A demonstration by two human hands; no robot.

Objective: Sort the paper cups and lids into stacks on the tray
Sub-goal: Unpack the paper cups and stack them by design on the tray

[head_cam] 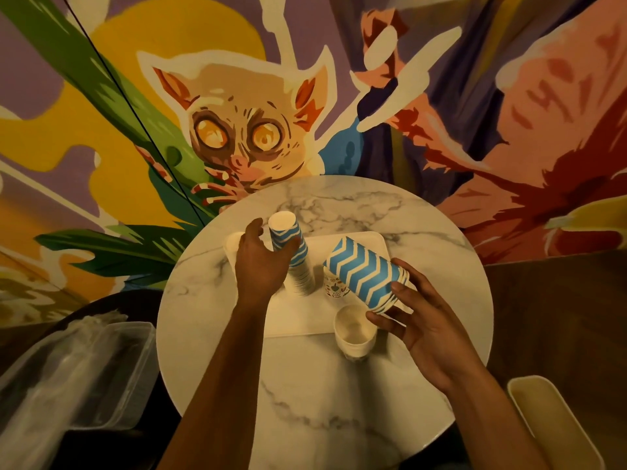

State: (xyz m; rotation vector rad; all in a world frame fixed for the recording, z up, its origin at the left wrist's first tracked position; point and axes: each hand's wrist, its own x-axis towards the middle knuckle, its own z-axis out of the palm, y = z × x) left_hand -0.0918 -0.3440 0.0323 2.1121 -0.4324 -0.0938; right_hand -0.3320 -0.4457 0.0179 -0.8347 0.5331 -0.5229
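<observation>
Matt paper cups (366, 276) on glossy marble table (339, 385).

Both bare forearms reach forward, the left nearly straight. The left hand (261, 262) curls thumb and fingers round the top of an upright stack (302, 273). The right hand (427, 327) grips tilted cups (366, 276) at their rim end, thumb above, fingers beneath.

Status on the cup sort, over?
Left hand grips tall chevron stack on tray. Right hand holds tilted chevron cup, not yet stacked. Small patterned cup and white cups stand below it.
</observation>
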